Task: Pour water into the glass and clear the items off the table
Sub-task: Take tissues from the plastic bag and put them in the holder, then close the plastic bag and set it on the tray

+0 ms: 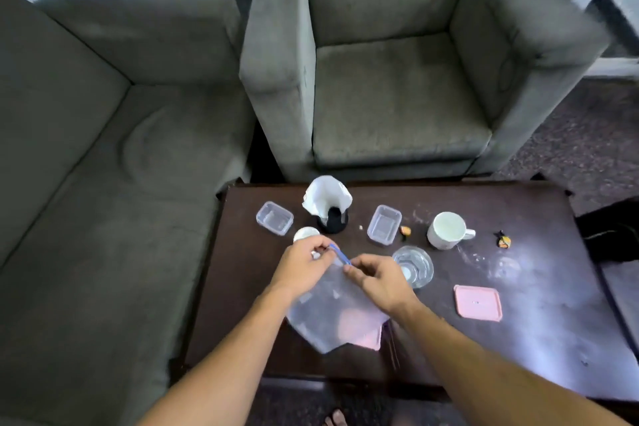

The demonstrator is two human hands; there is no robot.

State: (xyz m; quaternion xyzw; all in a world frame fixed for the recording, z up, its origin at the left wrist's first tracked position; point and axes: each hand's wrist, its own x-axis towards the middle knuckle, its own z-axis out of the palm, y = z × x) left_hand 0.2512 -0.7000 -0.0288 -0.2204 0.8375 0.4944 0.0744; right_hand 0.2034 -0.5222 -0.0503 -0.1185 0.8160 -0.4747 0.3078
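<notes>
Zip bag (332, 308) sits near the middle of the worktop (518, 349), limp, light and probably slippery. It is best held at its blue seal strip (340, 255), where the left hand (304, 270) and right hand (383, 282) pinch it with curled fingers. The glass (413, 266) stands just to the right.

Table (518, 339): dark brown, pale whitish smears on its right half. Armchair (397, 97) and sofa (86, 149): plain dull grey-green. Bag (332, 315): clear, slightly frosted, with a blue strip (340, 258) at the mouth. Lid (478, 303): pink. Second lid (371, 339): pink. Mug (447, 230): white. Glass (413, 266), left box (275, 218), right box (384, 225): colourless, see-through. Paper (326, 199): white. Stand (333, 220): black. Near scrap (405, 231), far scrap (503, 241): orange with black. Carpet (587, 149): dark, speckled.
</notes>
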